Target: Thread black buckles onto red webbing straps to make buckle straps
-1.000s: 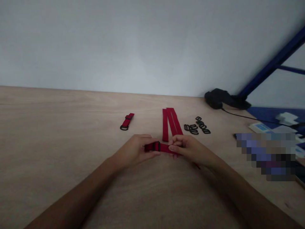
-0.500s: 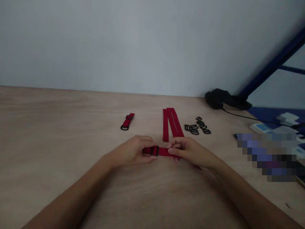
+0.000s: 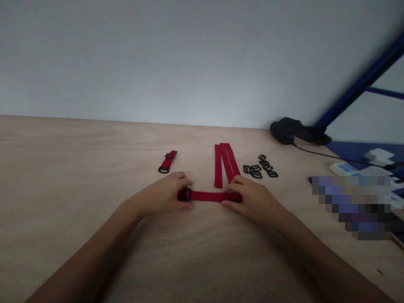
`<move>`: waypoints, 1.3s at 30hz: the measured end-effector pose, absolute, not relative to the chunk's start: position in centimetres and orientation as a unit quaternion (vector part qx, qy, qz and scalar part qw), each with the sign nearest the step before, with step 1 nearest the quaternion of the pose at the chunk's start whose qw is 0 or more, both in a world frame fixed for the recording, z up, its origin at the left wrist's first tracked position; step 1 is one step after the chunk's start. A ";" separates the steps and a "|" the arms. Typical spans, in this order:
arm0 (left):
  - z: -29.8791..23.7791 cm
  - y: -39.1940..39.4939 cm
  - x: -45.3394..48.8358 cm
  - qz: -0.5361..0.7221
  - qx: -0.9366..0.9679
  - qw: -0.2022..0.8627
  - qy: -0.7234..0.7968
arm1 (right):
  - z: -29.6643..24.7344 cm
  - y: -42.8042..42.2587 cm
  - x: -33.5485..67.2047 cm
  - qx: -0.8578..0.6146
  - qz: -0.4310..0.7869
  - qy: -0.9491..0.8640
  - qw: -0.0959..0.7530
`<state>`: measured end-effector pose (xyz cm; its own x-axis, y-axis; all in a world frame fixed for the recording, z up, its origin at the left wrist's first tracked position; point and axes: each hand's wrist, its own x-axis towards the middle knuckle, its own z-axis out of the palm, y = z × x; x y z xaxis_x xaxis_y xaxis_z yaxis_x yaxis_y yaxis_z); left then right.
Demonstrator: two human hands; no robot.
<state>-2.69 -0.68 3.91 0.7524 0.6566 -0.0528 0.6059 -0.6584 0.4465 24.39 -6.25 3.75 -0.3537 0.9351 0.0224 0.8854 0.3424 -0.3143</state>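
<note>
**The left hand (image 3: 159, 195) and the right hand (image 3: 254, 202) moved apart, and the red strap (image 3: 210, 196) is pulled straight.**
A moment ago the two hands were close together, pinching the strap. Now the left hand has slid toward 9 o'clock, and the black buckle (image 3: 187, 194) went with it, right by its fingers. The right hand has stopped pinching and sits over the other end of the strap. The bit of strap between the hands looks longer now, and the strap sits lower.
</note>
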 end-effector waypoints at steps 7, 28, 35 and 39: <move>4.2 -0.4 -3.0 0.054 0.908 0.264 0.320 | 4.3 -6.2 24.6 -0.567 0.118 -0.809 0.096; 3.3 -1.6 -0.7 0.160 0.929 0.156 0.294 | 3.5 -2.3 32.6 -0.776 0.117 -0.619 -0.033; 1.8 -2.6 1.0 0.158 0.944 0.158 0.243 | 3.6 -3.0 31.0 -0.798 0.073 -0.597 -0.047; 1.6 -2.8 1.2 0.146 0.937 0.179 0.261 | 3.4 -3.2 30.9 -0.767 0.085 -0.635 -0.036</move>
<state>1.25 -2.84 1.60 0.8213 0.5415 0.1796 0.4375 -0.7999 0.4107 30.88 -3.23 3.40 0.1794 0.9679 -0.1759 0.9802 -0.1911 -0.0516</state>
